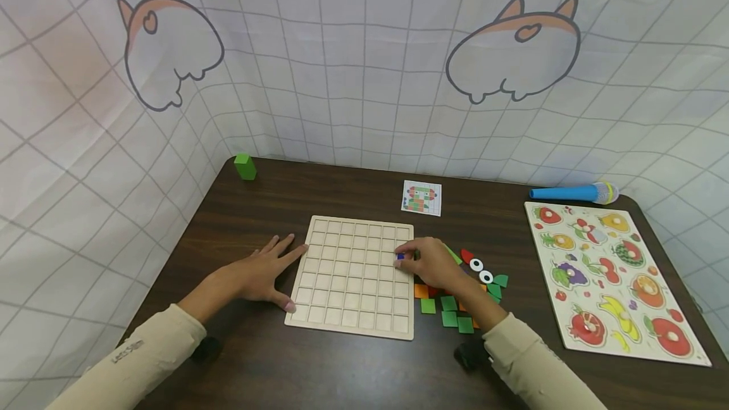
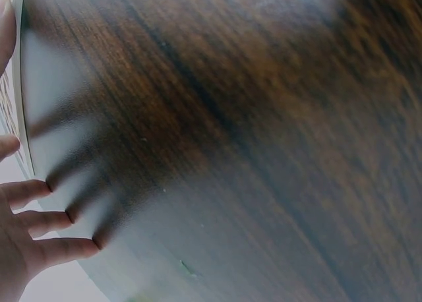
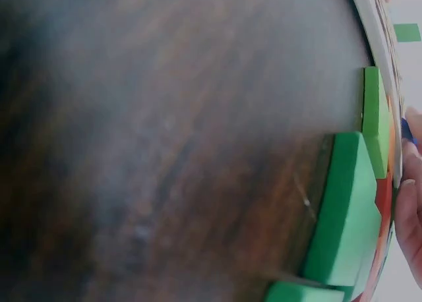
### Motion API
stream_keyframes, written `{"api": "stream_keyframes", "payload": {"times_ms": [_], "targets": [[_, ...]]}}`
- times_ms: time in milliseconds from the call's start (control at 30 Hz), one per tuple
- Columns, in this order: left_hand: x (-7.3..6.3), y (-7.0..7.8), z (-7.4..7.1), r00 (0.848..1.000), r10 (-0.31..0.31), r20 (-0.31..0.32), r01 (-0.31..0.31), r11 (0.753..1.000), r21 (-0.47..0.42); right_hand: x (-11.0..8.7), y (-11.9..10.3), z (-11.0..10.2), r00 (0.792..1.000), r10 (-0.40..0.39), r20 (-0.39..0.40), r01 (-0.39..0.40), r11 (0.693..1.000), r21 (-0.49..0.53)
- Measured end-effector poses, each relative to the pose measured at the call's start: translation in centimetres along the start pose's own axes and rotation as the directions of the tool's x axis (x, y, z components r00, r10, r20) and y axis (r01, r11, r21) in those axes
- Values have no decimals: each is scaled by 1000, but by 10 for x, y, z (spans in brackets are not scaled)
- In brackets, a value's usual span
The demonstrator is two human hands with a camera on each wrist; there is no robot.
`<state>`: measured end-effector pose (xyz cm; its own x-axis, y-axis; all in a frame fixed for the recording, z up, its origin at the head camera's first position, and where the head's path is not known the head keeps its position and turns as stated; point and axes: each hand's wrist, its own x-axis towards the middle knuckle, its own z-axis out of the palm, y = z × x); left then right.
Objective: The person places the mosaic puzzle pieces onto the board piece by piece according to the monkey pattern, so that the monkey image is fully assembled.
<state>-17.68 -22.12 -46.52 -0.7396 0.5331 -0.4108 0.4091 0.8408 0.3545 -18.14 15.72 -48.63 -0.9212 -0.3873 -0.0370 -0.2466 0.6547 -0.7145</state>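
Observation:
A pale wooden grid board [image 1: 353, 286] lies on the dark table, its square cells bare apart from where my right hand works. My left hand [image 1: 256, 276] spreads its fingers along the board's left edge, thumb and index at the rim; the left wrist view catches these fingers [image 2: 66, 249] against the table. Over the rightmost column, my right hand [image 1: 429, 262] pinches a small blue tile [image 1: 400, 257] between thumb and fingers. Beneath and beside that hand are loose tiles: green squares [image 1: 449, 319], an orange one [image 1: 421, 291], a red piece [image 1: 467, 255] and two round eye pieces [image 1: 476, 264].
Behind the board lies a printed pattern card [image 1: 421, 198]. A fruit puzzle board [image 1: 549, 293] takes up the right side, with a blue toy microphone [image 1: 569, 193] behind it. At the back left corner stands a green block [image 1: 245, 167]. A grid-patterned cloth [image 1: 353, 81] hangs behind the table.

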Motion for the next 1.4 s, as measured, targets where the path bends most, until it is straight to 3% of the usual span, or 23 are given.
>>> {"api": "stream_keyframes", "payload": {"times_ms": [300,733,1400], "targets": [[0,-1,1,1000,-5,0,5,1000,5,-1,-2,-8,998,60,-18,-61,996,-62],[1,3,-1,1000,9,-5,-9,1000,-2,-1,1,-14,997,75,-2,-74,990,-124],[-1,5,-2,1000,9,-9,-9,1000,6,0,-4,-12,993,120,6,-118,984,-131]]}}
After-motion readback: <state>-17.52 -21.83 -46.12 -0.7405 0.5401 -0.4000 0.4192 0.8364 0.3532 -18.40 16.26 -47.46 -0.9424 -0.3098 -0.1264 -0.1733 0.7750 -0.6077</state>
